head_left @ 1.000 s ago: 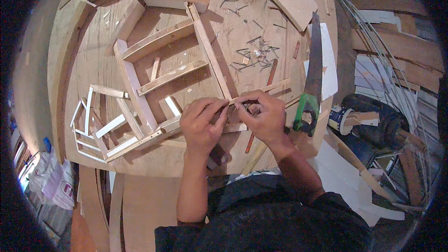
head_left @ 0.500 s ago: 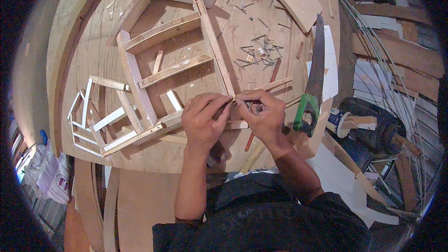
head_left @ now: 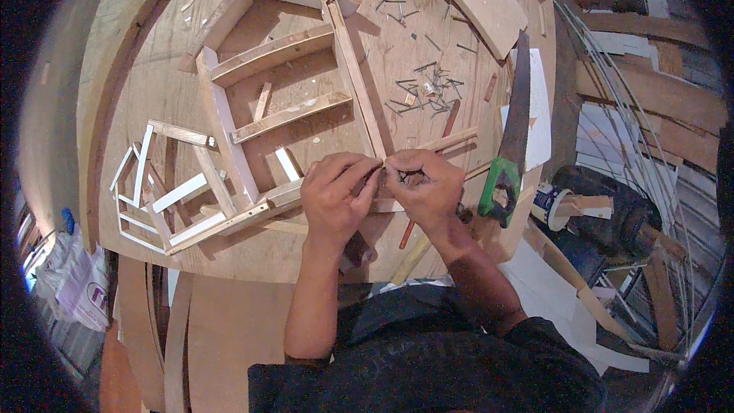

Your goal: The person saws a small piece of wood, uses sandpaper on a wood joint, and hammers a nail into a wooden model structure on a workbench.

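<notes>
A wooden frame (head_left: 353, 69) of joined slats lies on the round wooden table (head_left: 153, 46). At its near right corner my left hand (head_left: 336, 191) and my right hand (head_left: 428, 187) meet, fingertips almost touching. Both are closed in a pinch over the end of the long right-hand slat. Whatever sits between the fingertips is too small and hidden to make out. Under my wrists, the dark head of a tool, perhaps a hammer (head_left: 356, 252), shows in part, with a light wooden handle (head_left: 411, 258) running beside it.
Loose nails (head_left: 428, 88) lie scattered right of the frame, near a red pencil (head_left: 453, 116). A green-handled handsaw (head_left: 511, 153) rests at the table's right side. Smaller white-edged frames (head_left: 180, 191) are at the left. Curved wood pieces (head_left: 482, 8) lie at the far edge.
The view has shifted slightly. Both hands stay at the same corner, still pinched, with only small finger movement.
</notes>
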The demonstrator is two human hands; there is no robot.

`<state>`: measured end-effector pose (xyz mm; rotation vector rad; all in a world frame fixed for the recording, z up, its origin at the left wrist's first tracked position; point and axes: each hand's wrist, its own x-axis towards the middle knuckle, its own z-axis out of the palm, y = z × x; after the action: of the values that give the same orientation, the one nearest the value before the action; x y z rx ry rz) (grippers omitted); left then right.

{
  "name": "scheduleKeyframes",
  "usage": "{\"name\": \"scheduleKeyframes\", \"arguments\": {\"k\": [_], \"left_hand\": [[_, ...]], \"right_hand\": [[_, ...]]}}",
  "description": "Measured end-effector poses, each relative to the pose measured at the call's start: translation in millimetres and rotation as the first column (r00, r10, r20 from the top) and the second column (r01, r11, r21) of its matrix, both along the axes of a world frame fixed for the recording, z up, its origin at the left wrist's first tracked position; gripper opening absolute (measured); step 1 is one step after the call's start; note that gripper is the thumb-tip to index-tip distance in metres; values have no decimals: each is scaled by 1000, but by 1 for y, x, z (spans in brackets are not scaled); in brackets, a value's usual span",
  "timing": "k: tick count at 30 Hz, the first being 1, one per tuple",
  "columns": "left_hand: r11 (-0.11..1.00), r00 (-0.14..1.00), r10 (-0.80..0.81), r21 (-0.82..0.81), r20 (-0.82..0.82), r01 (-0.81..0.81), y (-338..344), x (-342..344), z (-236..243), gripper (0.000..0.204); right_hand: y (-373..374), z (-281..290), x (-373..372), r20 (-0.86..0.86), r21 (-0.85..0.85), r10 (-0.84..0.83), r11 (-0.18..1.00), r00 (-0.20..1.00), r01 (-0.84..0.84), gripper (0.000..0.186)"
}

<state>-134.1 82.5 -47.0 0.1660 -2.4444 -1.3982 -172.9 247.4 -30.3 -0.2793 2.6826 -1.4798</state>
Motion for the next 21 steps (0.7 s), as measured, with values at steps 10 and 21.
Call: {"name": "scheduleKeyframes", "arguments": {"k": [10,21], "left_hand": [[999,999,-18,-46,38,20,-4,1,3,23],[999,1000,-22,-30,1,22,-3,-1,4,22]], "right_hand": [[-2,-9,-2,-197,51,44,998,980,-34,20],[0,6,-4,-138,87,77,994,987,-65,19]]}}
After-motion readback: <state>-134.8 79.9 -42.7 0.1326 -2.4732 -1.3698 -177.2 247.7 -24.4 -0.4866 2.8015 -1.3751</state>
